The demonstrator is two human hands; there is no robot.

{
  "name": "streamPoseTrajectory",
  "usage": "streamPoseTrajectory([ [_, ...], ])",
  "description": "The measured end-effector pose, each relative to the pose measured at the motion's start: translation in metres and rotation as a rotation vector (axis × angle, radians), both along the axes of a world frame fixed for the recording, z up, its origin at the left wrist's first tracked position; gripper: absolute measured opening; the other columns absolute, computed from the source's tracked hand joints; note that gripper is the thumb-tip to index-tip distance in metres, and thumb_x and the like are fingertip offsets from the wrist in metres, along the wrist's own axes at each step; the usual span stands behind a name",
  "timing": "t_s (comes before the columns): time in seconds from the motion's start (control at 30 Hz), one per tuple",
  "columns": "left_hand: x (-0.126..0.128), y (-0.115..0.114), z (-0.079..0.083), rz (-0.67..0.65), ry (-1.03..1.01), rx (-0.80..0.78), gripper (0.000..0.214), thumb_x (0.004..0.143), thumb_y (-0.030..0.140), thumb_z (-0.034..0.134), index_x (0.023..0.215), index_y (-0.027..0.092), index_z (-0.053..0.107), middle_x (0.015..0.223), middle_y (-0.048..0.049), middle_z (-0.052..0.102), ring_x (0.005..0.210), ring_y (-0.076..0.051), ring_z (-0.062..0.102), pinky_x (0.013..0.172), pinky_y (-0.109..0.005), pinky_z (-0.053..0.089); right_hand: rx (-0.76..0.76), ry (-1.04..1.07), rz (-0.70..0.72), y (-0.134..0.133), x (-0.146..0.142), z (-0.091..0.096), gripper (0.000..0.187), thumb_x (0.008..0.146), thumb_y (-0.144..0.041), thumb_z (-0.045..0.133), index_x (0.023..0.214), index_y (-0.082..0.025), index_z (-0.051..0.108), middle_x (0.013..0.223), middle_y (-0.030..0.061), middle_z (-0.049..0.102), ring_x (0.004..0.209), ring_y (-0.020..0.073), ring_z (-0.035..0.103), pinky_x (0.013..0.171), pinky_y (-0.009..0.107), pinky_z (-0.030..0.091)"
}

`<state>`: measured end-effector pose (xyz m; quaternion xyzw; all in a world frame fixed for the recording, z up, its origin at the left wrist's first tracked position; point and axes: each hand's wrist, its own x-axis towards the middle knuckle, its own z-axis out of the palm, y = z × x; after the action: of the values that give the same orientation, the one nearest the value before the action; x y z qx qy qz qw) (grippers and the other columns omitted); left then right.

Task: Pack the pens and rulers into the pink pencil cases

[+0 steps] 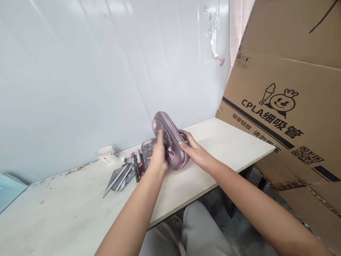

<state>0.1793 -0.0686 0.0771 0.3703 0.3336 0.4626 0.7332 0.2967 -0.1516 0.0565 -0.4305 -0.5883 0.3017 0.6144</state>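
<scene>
A shiny pinkish-purple hard pencil case (174,140) with rounded ends is held tilted on its edge, just over the table. My right hand (193,149) grips its right side, thumb on the near face and fingers curled behind. Against its left, patterned face lies my left hand (159,153), slightly blurred, most of its fingers hidden from me. Behind my left hand, a second piece with the same purple pattern (147,147) rests on the table, partly covered; whether it is joined to the case I cannot tell. Several pens (137,165) lie beside it.
Left of the pens are rulers and set squares (119,177). A white paper cup (106,154) stands near the wall, and a light-blue flat item (10,190) lies at far left. A large cardboard box (287,117) rises on the right beyond the white table's edge (247,156).
</scene>
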Motion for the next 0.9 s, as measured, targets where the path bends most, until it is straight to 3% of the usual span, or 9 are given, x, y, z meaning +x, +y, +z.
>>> streamPoseTrajectory([
  [0.13,0.053,-0.006,-0.008,-0.068,0.251,0.115,0.054,0.062,0.048,0.072,0.102,0.016,0.056,0.084,-0.0079,0.067,0.081,-0.021,0.065,0.071,-0.031,0.051,0.011,-0.071,-0.127,-0.001,0.028,-0.008,0.057,0.086,-0.051,0.041,0.137,-0.026,0.033,0.142,0.0044,0.036,0.132,0.0176,0.031,0.111,0.036,0.02],
  [0.27,0.089,-0.006,-0.02,-0.115,0.348,0.088,0.051,0.061,0.045,0.072,0.099,0.015,0.055,0.081,-0.007,0.066,0.078,-0.021,0.064,0.068,-0.031,0.05,-0.104,0.055,-0.133,-0.005,0.07,-0.029,0.056,0.087,-0.052,0.038,0.138,-0.029,0.033,0.146,-0.0006,0.032,0.135,0.0159,0.025,0.113,0.036,0.016],
  [0.37,0.098,-0.003,-0.026,-0.227,0.266,-0.008,0.039,0.07,0.05,0.057,0.089,0.016,0.056,0.076,-0.0059,0.066,0.076,-0.021,0.064,0.067,-0.031,0.051,-0.178,0.262,-0.19,-0.006,0.105,-0.046,0.055,0.084,-0.051,0.045,0.134,-0.028,0.039,0.143,-0.0012,0.037,0.132,0.0166,0.032,0.111,0.035,0.021],
  [0.47,0.091,0.009,-0.026,-0.306,0.285,-0.036,0.038,0.074,0.047,0.045,0.09,0.015,0.057,0.083,-0.0089,0.067,0.084,-0.024,0.064,0.074,-0.035,0.051,-0.272,0.495,-0.254,-0.009,0.137,-0.066,0.051,0.081,-0.046,0.051,0.127,-0.024,0.048,0.139,0.0015,0.044,0.126,0.0181,0.041,0.108,0.034,0.03],
  [0.53,0.085,0.018,-0.025,-0.229,0.496,0.086,0.04,0.073,0.039,0.047,0.103,0.015,0.054,0.1,-0.012,0.065,0.101,-0.027,0.06,0.086,-0.038,0.047,-0.341,0.548,-0.287,-0.013,0.153,-0.078,0.048,0.079,-0.042,0.055,0.124,-0.024,0.052,0.135,0.002,0.049,0.123,0.0187,0.045,0.106,0.035,0.032],
  [0.63,0.088,0.025,-0.028,-0.046,0.912,0.549,0.063,0.071,0.033,0.054,0.129,0.013,0.038,0.133,-0.0165,0.046,0.128,-0.029,0.038,0.104,-0.041,0.031,-0.42,0.512,-0.326,-0.019,0.166,-0.09,0.049,0.077,-0.039,0.057,0.124,-0.025,0.051,0.133,0.0023,0.05,0.123,0.0192,0.046,0.106,0.035,0.033],
  [0.73,0.111,0.016,-0.045,-0.166,1.159,0.98,0.075,0.075,0.047,0.052,0.137,0.013,0.029,0.147,-0.0168,0.026,0.137,-0.03,0.018,0.11,-0.044,0.016,-0.439,0.419,-0.288,-0.025,0.165,-0.095,0.056,0.078,-0.043,0.056,0.13,-0.027,0.044,0.139,0.0017,0.043,0.127,0.0189,0.04,0.107,0.036,0.032],
  [0.8,0.132,0.006,-0.062,-0.282,1.322,0.946,0.079,0.074,0.058,0.048,0.138,0.016,0.03,0.148,-0.0174,0.023,0.137,-0.036,0.013,0.108,-0.052,0.014,-0.447,0.346,-0.281,-0.029,0.16,-0.098,0.063,0.076,-0.043,0.057,0.134,-0.03,0.037,0.143,0.0011,0.038,0.13,0.019,0.036,0.107,0.037,0.03],
  [0.9,0.162,-0.006,-0.08,-0.276,1.39,0.946,0.078,0.076,0.066,0.036,0.136,0.017,0.035,0.147,-0.0171,0.024,0.136,-0.04,0.013,0.107,-0.057,0.007,-0.401,0.23,-0.386,-0.033,0.153,-0.099,0.067,0.073,-0.03,0.057,0.136,-0.027,0.035,0.144,0.0013,0.036,0.133,0.0184,0.03,0.111,0.038,0.022],
])
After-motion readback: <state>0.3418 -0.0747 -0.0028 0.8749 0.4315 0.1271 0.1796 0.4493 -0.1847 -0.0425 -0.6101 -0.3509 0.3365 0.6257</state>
